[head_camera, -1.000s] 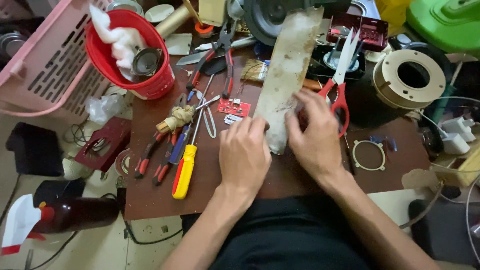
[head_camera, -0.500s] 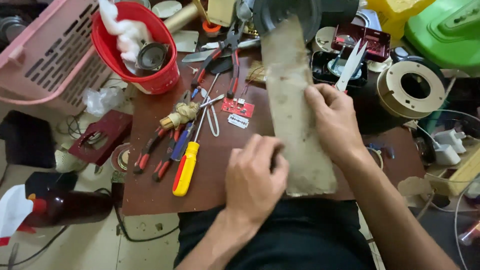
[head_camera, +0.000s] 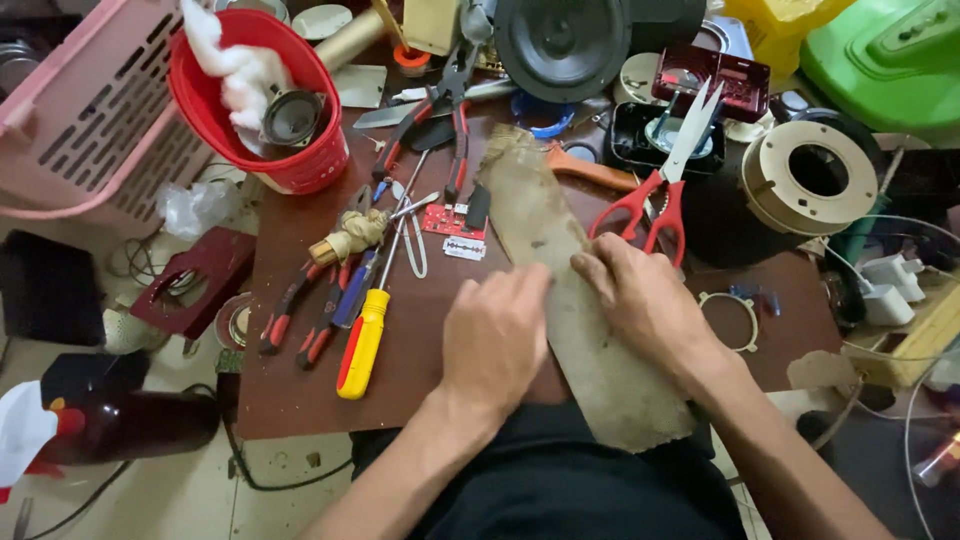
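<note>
We find a cluttered brown worktop crowded with tools and parts, over a tiled floor. A pink basket stands off its far left corner, with a red bucket holding a small speaker on the far left part of the top.

Against the frame half a second earlier, the long grey-brown strip has changed its lie: its far end then ran up under the large black speaker at the far edge, and it now stops short of it, while its near end overhangs the near edge over our lap. The strip now slants from far left to near right. The left hand has shifted from the near portion of the strip to its middle, and the red scissors, before partly hidden, show in full.

Our left hand lies flat, fingers extended and together, fingertips pressing on the strip's left edge; it grips nothing. Our right hand rests palm down on the strip's right side, fingers loosely curved, pressing rather than clasping.

A yellow-handled screwdriver lies left of the left hand, with red-handled pliers further left. The scissors lie just beyond the right hand.
</note>
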